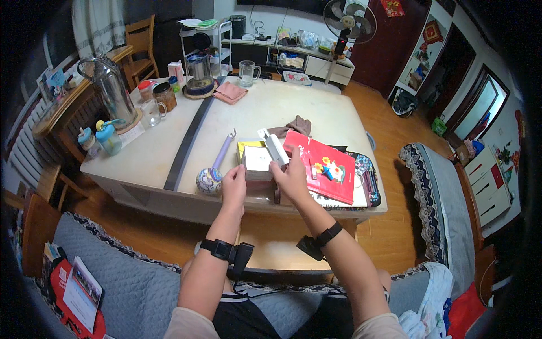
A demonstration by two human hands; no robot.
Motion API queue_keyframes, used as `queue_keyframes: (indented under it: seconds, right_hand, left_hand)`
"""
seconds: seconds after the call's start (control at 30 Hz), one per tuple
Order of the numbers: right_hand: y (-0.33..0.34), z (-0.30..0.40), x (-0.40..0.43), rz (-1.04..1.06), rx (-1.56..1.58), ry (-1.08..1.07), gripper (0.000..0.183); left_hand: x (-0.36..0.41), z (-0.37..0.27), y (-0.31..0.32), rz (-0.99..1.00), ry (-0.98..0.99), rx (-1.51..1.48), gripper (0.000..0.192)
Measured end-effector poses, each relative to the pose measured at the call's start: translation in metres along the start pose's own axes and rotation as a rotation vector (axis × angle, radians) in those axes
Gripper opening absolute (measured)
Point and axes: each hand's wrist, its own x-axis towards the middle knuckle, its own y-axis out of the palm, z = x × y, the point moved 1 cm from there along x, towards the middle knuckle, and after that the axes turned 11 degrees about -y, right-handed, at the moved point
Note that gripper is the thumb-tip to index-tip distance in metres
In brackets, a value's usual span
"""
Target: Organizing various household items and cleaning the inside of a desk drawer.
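My right hand [292, 176] grips a white handheld device [275, 149], tilted, its narrow end pointing away from me. The device overlaps the right side of a small white-topped box [257, 160]. At the box's left front corner is my left hand [234, 184], fingers curled and thumb up by the edge; whether it grips the box is hidden. A yellow item [250, 145] shows behind the box. Left of my left hand lies a massage hammer with a purple handle [221, 154] and a patterned round head [209, 180].
A red printed bag [326, 169] lies right of my hands, with small items on it. Behind are brown gloves [300, 125]. A dark strip [190, 140] crosses the table [279, 99]. A metal thermos [112, 91], glass mug [152, 113] and jar [165, 96] stand left.
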Motion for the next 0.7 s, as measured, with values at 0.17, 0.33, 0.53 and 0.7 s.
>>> queue_keyframes:
  seconds: [0.17, 0.33, 0.53, 0.7]
  right_hand:
    - [-0.003, 0.002, -0.004, 0.08, -0.095, -0.165, 0.056]
    - [0.0, 0.022, -0.007, 0.049, -0.18, -0.179, 0.058]
    - [0.003, 0.016, -0.012, -0.063, -0.298, -0.262, 0.059]
    - [0.001, 0.004, -0.006, 0.034, -0.213, -0.275, 0.054]
  left_hand:
    - [-0.006, -0.009, 0.008, 0.096, -0.069, -0.323, 0.034]
    - [0.002, -0.011, 0.004, 0.236, -0.237, -0.355, 0.035]
    - [0.009, -0.007, 0.008, 0.178, -0.056, -0.351, 0.03]
    - [0.009, -0.013, 0.002, 0.124, 0.127, -0.277, 0.031]
